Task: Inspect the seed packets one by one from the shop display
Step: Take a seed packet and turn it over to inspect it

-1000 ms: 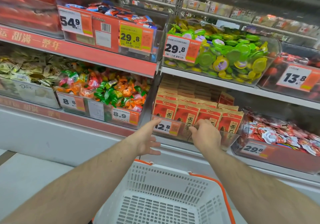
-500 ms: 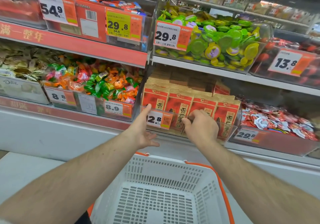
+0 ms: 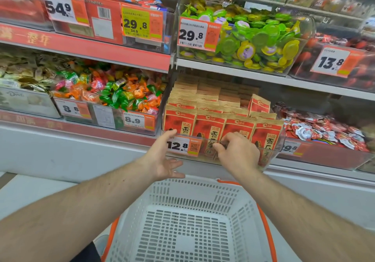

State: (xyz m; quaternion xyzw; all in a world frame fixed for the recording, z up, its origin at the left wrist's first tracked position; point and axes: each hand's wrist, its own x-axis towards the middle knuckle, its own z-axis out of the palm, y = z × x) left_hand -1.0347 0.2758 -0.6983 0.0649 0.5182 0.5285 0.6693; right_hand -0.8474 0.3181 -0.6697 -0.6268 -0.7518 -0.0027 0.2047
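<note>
The seed packets stand in rows inside a clear bin on the lower shelf, a little right of the centre of the frame. They are red and brown, and the front row leans against the clear front wall of the bin. A price tag reading 12.8 is fixed on that wall.

The right hand is at the front rim of the bin, in front of the second and third packets. Its grip is curled, with the fingertips at the rim, but I cannot tell if they pinch a packet or only the plastic edge. The left hand is at the left end of the bin, beside the price tag. Its grip is spread and it holds nothing.

A white shopping basket with orange trim is at the bottom centre of the frame, and no goods show in it.

In my judgement the task is only at its start. No packet is lifted out of the bin, and all the packets are left to inspect.
</note>
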